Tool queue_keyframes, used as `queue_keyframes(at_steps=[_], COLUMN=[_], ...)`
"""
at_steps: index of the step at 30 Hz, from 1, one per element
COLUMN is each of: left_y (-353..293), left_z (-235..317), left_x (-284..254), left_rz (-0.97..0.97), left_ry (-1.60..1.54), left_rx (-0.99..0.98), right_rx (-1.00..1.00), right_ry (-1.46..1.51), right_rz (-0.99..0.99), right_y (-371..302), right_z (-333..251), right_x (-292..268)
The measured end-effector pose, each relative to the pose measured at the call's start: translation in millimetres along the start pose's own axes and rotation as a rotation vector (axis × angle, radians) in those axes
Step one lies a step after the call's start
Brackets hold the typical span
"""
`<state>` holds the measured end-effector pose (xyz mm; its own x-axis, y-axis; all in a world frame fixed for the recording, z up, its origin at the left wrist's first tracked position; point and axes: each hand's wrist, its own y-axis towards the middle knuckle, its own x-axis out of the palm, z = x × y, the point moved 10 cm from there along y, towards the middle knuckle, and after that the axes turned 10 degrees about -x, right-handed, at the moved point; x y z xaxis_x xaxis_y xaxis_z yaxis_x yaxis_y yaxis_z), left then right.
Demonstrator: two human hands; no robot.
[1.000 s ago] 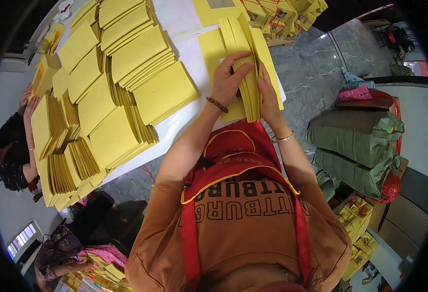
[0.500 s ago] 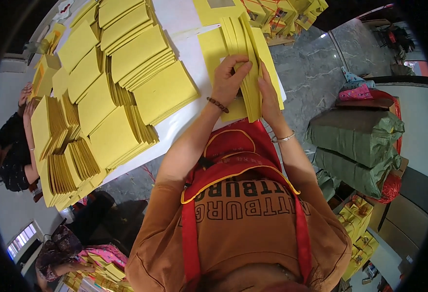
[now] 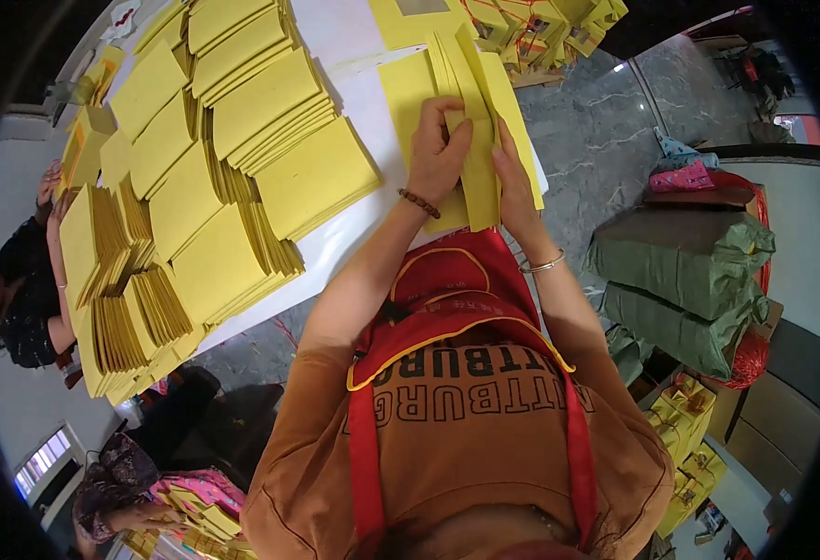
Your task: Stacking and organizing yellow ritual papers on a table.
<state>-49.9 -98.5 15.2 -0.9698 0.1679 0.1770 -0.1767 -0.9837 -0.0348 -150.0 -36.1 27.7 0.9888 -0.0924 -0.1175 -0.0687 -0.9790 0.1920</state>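
Observation:
A yellow folded card piece (image 3: 478,168), long and narrow with several layered leaves, stands over flat yellow sheets (image 3: 405,84) at the table's near right corner. My left hand (image 3: 440,149) is on its left side, fingers curled and thumb bent in, closed on the edge of a leaf; the fingertips are partly hidden. Along its right side my right hand (image 3: 517,191) lies with fingers stretched out, pressed against the upright flap. A beaded bracelet (image 3: 418,203) is on my left wrist, and a metal bangle (image 3: 542,261) on the right.
Overlapping stacks of yellow folded card (image 3: 265,103) cover the left of the white table (image 3: 359,210). Tied yellow bundles (image 3: 531,37) lie beyond the right corner. Green wrapped packages (image 3: 681,252) stand at the right. Another person's hand (image 3: 51,182) is at the far left edge; another person sits lower left.
My left hand's fingers have curled in and shifted slightly left. The leaves under it, fanned apart before, now show a broader smooth face. My right hand has hardly moved.

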Motion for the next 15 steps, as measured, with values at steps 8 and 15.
queue_keyframes(at_steps=[8,15], left_y=[-0.9,-0.3], left_z=[11.4,7.1], left_x=[6.0,10.7], left_rz=[-0.098,-0.146], left_ry=[-0.002,-0.145], left_rx=[0.049,-0.029], right_rx=[-0.05,-0.067], right_ry=[-0.076,-0.082], right_rz=[-0.032,-0.034], right_y=[1.3,1.7], right_z=[-5.3,-4.2], right_x=[3.6,3.1])
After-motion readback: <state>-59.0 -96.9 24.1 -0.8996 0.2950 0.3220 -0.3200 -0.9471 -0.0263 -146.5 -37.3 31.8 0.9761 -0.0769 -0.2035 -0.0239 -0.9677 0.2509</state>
